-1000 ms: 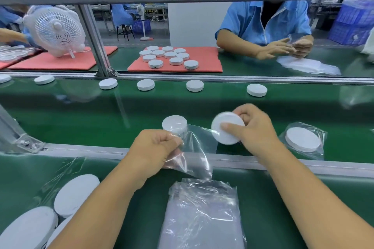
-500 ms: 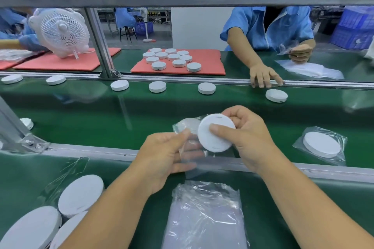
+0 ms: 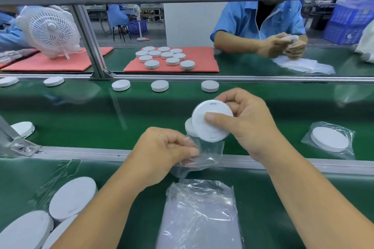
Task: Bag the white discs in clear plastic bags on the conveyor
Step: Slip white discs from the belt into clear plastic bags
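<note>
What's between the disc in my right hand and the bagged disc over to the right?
In the head view, only the right hand and bare green belt separate the held disc from the bagged disc.

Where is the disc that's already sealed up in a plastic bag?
The bagged disc lies flat on the green belt at the right of the head view, just beyond the metal rail and to the right of the right hand.
</note>
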Available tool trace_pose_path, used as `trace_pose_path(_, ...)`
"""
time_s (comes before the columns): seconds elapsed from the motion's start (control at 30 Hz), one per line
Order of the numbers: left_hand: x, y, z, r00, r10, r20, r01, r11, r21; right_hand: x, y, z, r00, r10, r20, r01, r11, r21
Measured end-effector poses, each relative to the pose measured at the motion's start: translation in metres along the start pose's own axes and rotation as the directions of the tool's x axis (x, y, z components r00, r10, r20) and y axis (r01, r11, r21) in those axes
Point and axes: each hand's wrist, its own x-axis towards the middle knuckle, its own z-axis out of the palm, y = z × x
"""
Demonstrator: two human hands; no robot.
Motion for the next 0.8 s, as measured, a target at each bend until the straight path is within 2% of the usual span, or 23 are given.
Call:
trace_pose_path(0.17, -0.006, 0.004, -0.004, 0.991, 0.065, 0.121, -0.065, 0.998, -0.004, -0.001, 0.001, -0.006, 0.998, 0.014, 0.058, -0.015, 1.0, 0.009)
trace_pose_path(0.3, -0.006, 0.004, -0.003, 0.993, 0.043, 0.112, -0.036, 0.997, -0.066, -0.003, -0.002, -0.002, 0.996, -0.003, 0.092, 0.001, 1.0, 0.02)
trace_pose_path(0.5, -0.006, 0.001, -0.001, 0.992, 0.018, 0.122, -0.018, 1.0, -0.003, -0.006, -0.003, 0.006, 0.991, -0.019, 0.13, 0.007, 0.996, 0.086)
trace_pose_path(0.63, -0.006, 0.002, -0.001, 0.993, 0.055, 0.106, -0.042, 0.992, -0.121, -0.006, -0.002, 0.005, 0.99, -0.011, 0.143, -0.002, 0.996, 0.094)
trace_pose_path(0.73, -0.006, 0.002, -0.001, 0.994, 0.067, 0.084, -0.047, 0.974, -0.221, -0.004, 0.0, 0.003, 0.994, 0.002, 0.105, -0.005, 1.0, 0.025)
trace_pose_path(0.8, -0.004, 0.002, 0.0, 0.996, 0.055, 0.067, -0.028, 0.938, -0.345, -0.005, 0.002, 0.005, 0.996, 0.004, 0.093, 0.001, 0.998, -0.061)
